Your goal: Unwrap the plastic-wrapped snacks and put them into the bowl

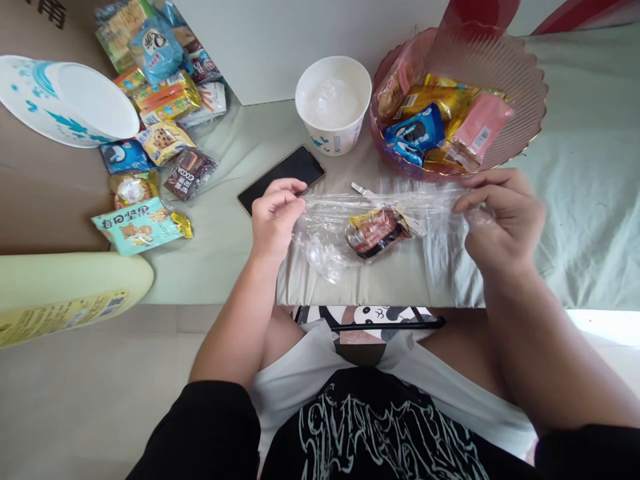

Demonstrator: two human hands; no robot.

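A clear plastic bag is stretched sideways between my two hands over the cloth-covered surface. My left hand pinches its left end, close to a dark phone. At the other end, my right hand grips the plastic with curled fingers, just in front of the pink bowl. Under or inside the clear plastic lies a packaged snack with a brown, black and yellow wrapper; which of the two I cannot tell. A small silvery metal piece rests just behind the bag, partly covered.
A pink scalloped bowl holds several wrapped snacks. Left of it stands a white paper tub with clear plastic inside. More snack packets are heaped at the left beside a tipped white tub and a cardboard box.
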